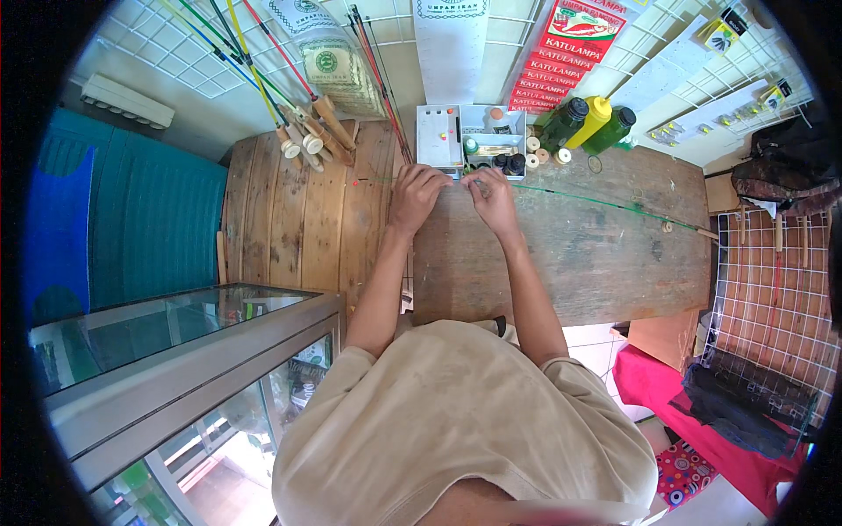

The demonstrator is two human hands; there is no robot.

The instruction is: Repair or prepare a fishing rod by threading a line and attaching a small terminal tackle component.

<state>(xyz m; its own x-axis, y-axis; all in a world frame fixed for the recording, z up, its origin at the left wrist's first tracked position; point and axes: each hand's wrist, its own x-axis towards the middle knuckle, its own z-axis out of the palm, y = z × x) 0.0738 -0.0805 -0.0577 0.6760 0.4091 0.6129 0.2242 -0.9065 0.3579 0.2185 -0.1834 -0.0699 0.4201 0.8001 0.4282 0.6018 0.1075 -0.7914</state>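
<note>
Both of my hands are raised close together in front of a white compartment box. My left hand (416,198) is closed, with thumb and fingertips pinched together. My right hand (493,203) pinches in the same way, its fingertips a short gap from the left ones. Whatever lies between the fingers is too small and thin to make out. A thin green fishing rod (596,202) stretches across the table from the right edge, its narrow end reaching my right hand. The open white box (440,140) holds small coloured beads, little bottles and dark jars.
Wooden spools (538,158), green bottles (609,131) and a yellow bottle (589,123) stand right of the box. Several rods with wooden handles (329,131) lean at the back left. The wooden table (561,272) meets a glass display case (202,351) at the near left.
</note>
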